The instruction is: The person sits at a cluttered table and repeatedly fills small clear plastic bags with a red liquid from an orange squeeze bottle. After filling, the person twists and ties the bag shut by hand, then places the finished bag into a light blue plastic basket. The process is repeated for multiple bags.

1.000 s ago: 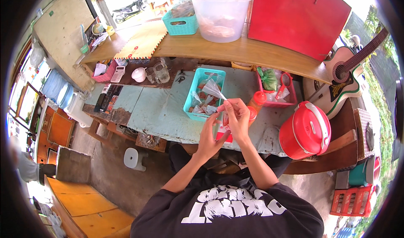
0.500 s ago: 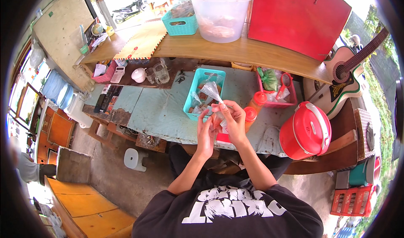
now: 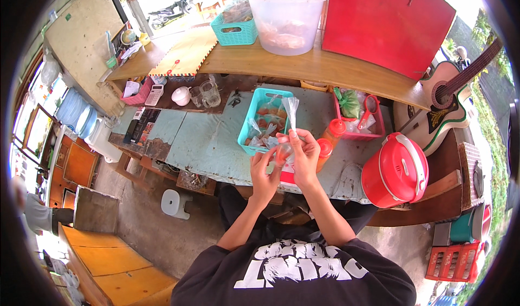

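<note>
A small clear plastic bag (image 3: 291,112) with reddish contents at its bottom is between my two hands, above the table's near edge. My right hand (image 3: 306,160) pinches its gathered neck, and the loose top sticks up beyond the fingers. Lower down, my left hand (image 3: 262,178) closes its fingertips on the bag's filled part, which is partly hidden by the fingers. Just beyond my hands stands a turquoise basket (image 3: 249,123) holding several similar filled bags (image 3: 268,123). Two orange squeeze bottles with red caps, a nearer one (image 3: 324,150) and a farther one (image 3: 335,128), stand close to my right hand.
A red lidded container (image 3: 391,170) and a pink basket (image 3: 374,135) are to the right. Glass mugs (image 3: 209,93) and a calculator (image 3: 154,95) lie at the far left. A wooden shelf (image 3: 281,66) crosses behind, bearing a clear tub (image 3: 286,24). A guitar (image 3: 441,103) leans at the right.
The loose top of the bag has swung from leaning left to standing nearly upright. My hands stay close together in nearly the same place, still on the bag.
</note>
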A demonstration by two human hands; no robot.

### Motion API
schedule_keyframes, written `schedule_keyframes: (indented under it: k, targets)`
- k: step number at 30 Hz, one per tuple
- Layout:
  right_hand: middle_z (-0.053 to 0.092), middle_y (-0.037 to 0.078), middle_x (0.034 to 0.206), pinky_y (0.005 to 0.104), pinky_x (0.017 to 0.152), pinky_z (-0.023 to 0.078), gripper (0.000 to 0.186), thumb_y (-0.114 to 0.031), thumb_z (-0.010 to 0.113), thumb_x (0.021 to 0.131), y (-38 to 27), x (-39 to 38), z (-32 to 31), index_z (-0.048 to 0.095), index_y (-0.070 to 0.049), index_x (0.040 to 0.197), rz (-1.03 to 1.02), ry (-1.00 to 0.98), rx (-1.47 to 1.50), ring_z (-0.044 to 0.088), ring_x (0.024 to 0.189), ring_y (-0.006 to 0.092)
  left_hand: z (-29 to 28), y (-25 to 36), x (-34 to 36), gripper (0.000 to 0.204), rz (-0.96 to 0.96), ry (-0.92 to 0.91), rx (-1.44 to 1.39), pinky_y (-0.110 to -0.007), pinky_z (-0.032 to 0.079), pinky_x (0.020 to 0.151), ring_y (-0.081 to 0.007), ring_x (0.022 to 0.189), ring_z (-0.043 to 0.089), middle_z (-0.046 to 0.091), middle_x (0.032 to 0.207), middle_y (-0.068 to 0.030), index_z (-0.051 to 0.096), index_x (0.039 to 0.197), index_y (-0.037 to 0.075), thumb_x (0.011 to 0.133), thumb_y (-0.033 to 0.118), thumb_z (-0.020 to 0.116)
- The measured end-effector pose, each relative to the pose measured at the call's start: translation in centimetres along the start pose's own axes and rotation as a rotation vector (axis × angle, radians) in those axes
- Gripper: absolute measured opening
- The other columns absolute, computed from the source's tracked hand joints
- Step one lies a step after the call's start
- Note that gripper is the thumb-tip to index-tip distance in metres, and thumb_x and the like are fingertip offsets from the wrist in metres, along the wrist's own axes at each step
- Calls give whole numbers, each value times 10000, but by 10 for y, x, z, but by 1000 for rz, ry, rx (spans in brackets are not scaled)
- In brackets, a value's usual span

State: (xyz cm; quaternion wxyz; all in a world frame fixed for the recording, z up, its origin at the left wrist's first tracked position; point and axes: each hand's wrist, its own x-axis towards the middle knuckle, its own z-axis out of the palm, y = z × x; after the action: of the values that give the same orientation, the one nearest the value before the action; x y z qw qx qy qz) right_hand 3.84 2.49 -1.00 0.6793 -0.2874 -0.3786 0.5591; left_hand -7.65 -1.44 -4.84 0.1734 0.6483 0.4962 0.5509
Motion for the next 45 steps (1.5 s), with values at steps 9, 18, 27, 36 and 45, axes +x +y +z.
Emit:
schedule_keyframes:
  k: [9,18,27,36,45]
  targets:
    - [742,143,983,292,842,542,174,-179,603,1017,-3,0,3,597,-15,1075,-49,-92,18,661,1091,208,24,18,6,271,-333,179,-523,-396,351,1009,-248,1075,561,609,1134,-98,549,1246,16,1055,201,502]
    - [741,149,955,393,1007,476,142,-185,581,1027,-11,-3,13,577,-43,1014,20,-5,43,635,1179,291,29,-7,-5,504,409,285,384,-484,324,1030,-304,1202,524,559,1297,-108,531,1272,80,805,48,716]
    - [747,141,998,395,1063,425,99,-167,559,1034,-11,-9,10,561,-71,1008,44,-107,41,573,1250,217,17,-19,13,585,456,313,304,-448,339,1007,-270,1178,575,636,1288,-96,556,1311,52,756,10,738]
    - [645,10,864,280,793,472,109,-149,626,996,-33,0,-16,646,-46,1026,93,-253,-200,589,842,104,5,0,20,338,-50,116,-592,-346,476,947,-206,1068,617,651,1215,-146,563,1272,-41,1018,176,512]
    - [732,72,988,258,613,431,254,-223,573,1004,-59,-11,-21,722,-22,1046,310,-406,-47,645,682,127,-3,9,26,346,-245,-12,-737,-318,423,963,-159,1027,598,648,1082,-88,611,1191,-26,1059,219,406]
